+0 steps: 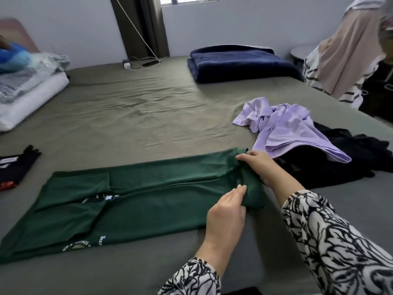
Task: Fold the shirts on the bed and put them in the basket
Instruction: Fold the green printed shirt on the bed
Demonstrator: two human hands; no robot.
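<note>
Right now green shirt (131,201) lies flat near bed's (127,116) front edge, both hands bunching its right end: left hand (228,211) pinches, right hand (258,165) grips. Lilac shirt (285,128) atop black clothes (344,158) just beside, right edge. Navy blanket (240,62) at far edge, pillows (27,90) far-left corner.

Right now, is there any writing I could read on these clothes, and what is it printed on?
"SCHOOL": part of a curved white print on the green shirt, seen upside down; the remaining letters are too blurred to read.
Neck label inside the green shirt: too small to read.
White tag on the black garment at the left: blurred, unreadable.
</note>
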